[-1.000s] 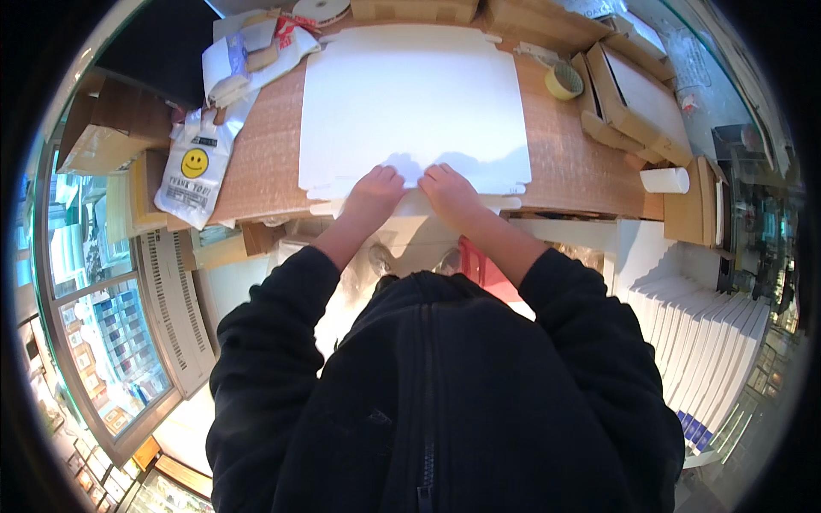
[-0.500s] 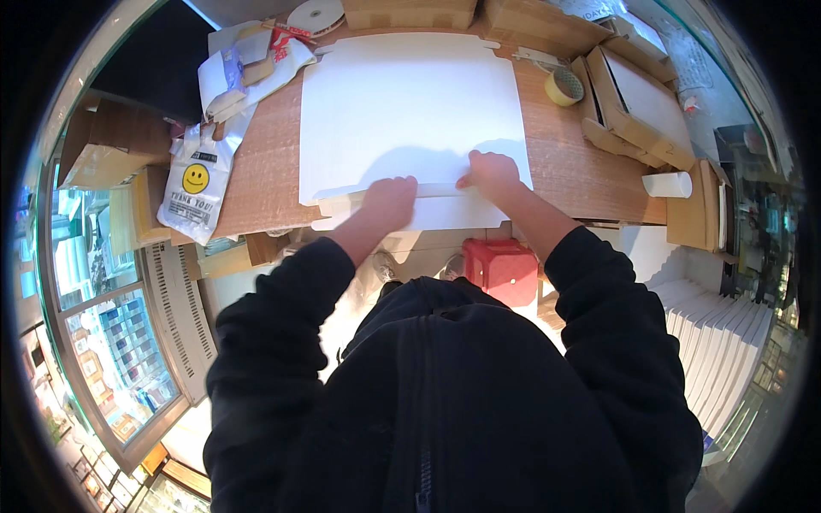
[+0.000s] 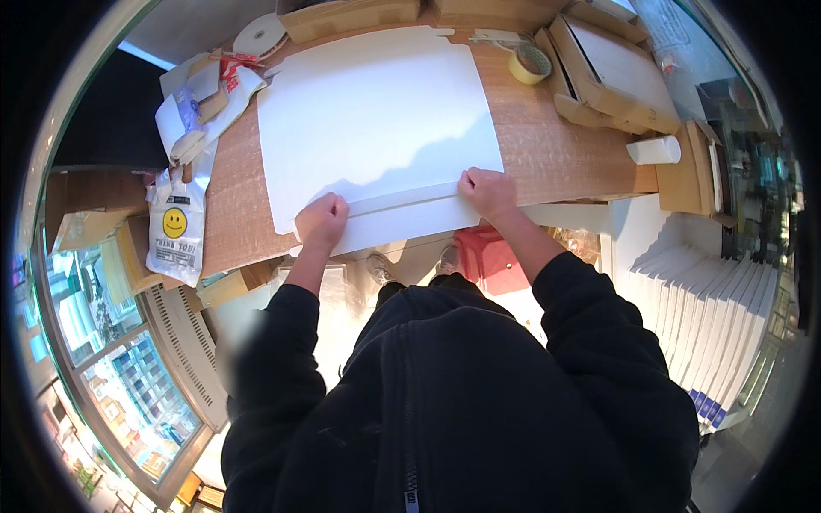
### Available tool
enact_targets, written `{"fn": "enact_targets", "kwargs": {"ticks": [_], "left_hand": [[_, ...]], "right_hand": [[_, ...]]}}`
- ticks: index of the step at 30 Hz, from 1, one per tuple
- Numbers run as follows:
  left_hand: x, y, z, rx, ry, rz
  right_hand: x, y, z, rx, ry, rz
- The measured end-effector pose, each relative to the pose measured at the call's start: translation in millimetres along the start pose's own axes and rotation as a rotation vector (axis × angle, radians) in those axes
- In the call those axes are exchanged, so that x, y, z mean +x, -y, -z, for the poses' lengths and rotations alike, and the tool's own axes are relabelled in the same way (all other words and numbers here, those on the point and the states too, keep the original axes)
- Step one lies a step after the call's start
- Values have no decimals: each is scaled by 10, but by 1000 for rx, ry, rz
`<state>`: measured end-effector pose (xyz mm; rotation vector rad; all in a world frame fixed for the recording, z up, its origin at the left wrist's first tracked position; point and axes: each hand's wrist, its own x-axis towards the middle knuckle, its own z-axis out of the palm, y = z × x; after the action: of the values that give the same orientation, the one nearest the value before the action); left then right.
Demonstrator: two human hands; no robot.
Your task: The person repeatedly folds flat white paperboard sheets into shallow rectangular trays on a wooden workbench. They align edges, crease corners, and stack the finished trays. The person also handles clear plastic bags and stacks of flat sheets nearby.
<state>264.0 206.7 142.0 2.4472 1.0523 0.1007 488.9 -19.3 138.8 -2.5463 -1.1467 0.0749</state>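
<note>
On the brown wooden worktop (image 3: 556, 150), the left hand (image 3: 321, 221) and right hand (image 3: 489, 192) grip a flat white cardboard sheet (image 3: 368, 111), fingers (image 3: 472, 179) curled tight; folding seems underway, next needing even creasing.

White sheet (image 3: 368, 111) — brown, streaked wooden table (image 3: 552, 132) — black jacket (image 3: 479, 393).
</note>
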Motion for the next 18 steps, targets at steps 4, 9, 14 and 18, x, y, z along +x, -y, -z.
{"fn": "enact_targets", "kwargs": {"ticks": [4, 9, 14, 18], "left_hand": [[137, 101, 55, -571, -129, 223], [-136, -339, 20, -175, -160, -107], [-636, -998, -210, -171, 26, -923], [-595, -1252, -342, 69, -21, -853]], "right_hand": [[-20, -29, 15, 15, -39, -25], [-128, -210, 53, 444, -135, -228], [-731, -711, 85, 1000, -355, -795], [-1190, -555, -81, 1300, -22, -943]]}}
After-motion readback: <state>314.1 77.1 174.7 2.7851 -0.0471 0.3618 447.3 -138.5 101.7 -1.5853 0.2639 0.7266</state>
